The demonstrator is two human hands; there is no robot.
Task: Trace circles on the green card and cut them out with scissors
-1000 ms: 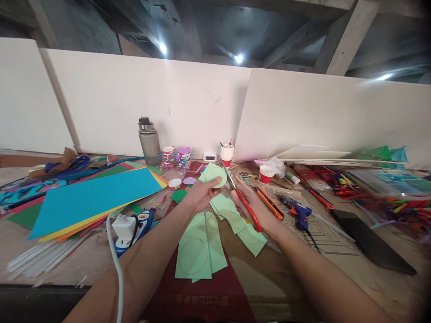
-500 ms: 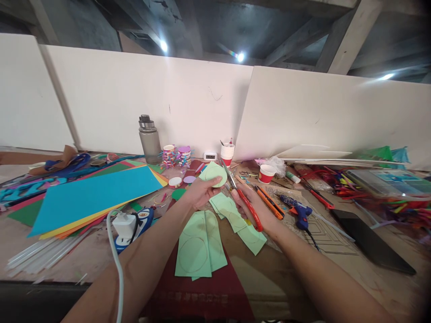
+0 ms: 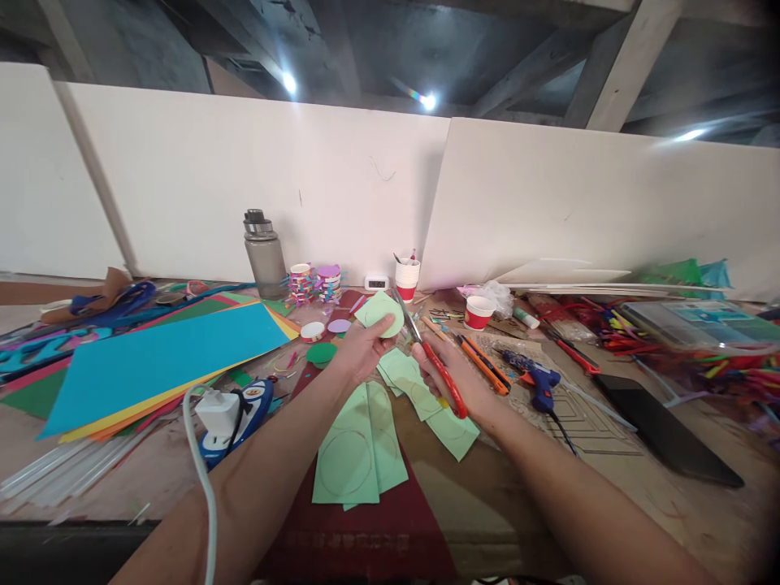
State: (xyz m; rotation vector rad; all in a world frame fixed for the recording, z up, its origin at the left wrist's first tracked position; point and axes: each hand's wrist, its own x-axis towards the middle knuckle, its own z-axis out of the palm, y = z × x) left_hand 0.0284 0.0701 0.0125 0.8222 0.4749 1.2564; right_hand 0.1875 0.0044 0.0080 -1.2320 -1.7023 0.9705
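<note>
My left hand (image 3: 366,348) pinches a piece of light green paper (image 3: 379,312) with a rounded outline, thumb on top. In my right hand (image 3: 448,366) are red-handled scissors (image 3: 444,374), their blades pointing up and away beside the right edge of that paper. Whether the blades touch it, I cannot tell. Below my hands lie green paper strips (image 3: 345,463) with circles drawn on them, on a dark red sheet (image 3: 359,540). More green strips (image 3: 452,433) lie under my right hand.
Coloured paper sheets (image 3: 171,357) and a power strip (image 3: 259,406) lie left. A bottle (image 3: 265,260), decorated cups (image 3: 329,284) and a small clock (image 3: 376,283) stand at the back. Rightward are a box cutter (image 3: 484,366), a glue gun (image 3: 539,382) and a black phone-like slab (image 3: 667,431).
The whole view has shifted slightly, so most things appear a little further left. My left hand still holds the paper and my right hand the scissors, in nearly the same pose.
</note>
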